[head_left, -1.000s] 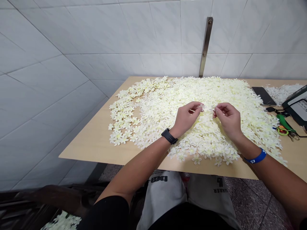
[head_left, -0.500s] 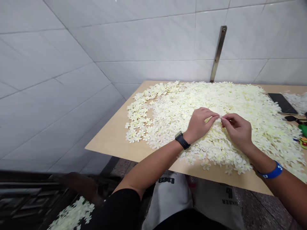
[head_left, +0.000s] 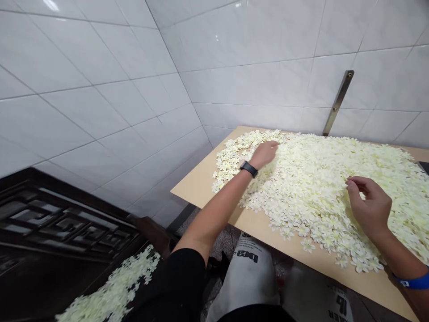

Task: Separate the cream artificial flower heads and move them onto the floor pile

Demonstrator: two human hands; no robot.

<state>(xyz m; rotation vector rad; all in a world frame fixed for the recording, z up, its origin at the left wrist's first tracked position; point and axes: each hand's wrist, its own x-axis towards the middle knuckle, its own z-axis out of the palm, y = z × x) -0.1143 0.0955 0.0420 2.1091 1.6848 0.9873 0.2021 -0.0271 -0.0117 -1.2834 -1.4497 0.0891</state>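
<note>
A broad pile of small white artificial flowers with pale yellow centres (head_left: 315, 179) covers most of the tan board. My left hand (head_left: 265, 153), with a black watch at its wrist, is over the far left part of the pile. Its fingers stretch to the right and look empty, though the thumb side is partly hidden. Above the right part of the pile is my right hand (head_left: 371, 206), wearing a blue wristband. Its thumb and index finger are pinched together; anything between the tips is too small to make out.
The tan board (head_left: 197, 188) meets a white tiled wall (head_left: 254, 80). A metal bracket (head_left: 338, 103) is fixed to the wall. At lower left, more white flowers (head_left: 117, 286) lie on a dark carved wooden piece of furniture (head_left: 70, 223). A dark phone edge (head_left: 425, 167) shows at far right.
My hands were together at the fingertips over the pile and are now apart. My left hand has moved left across the flowers. The view has turned left.
</note>
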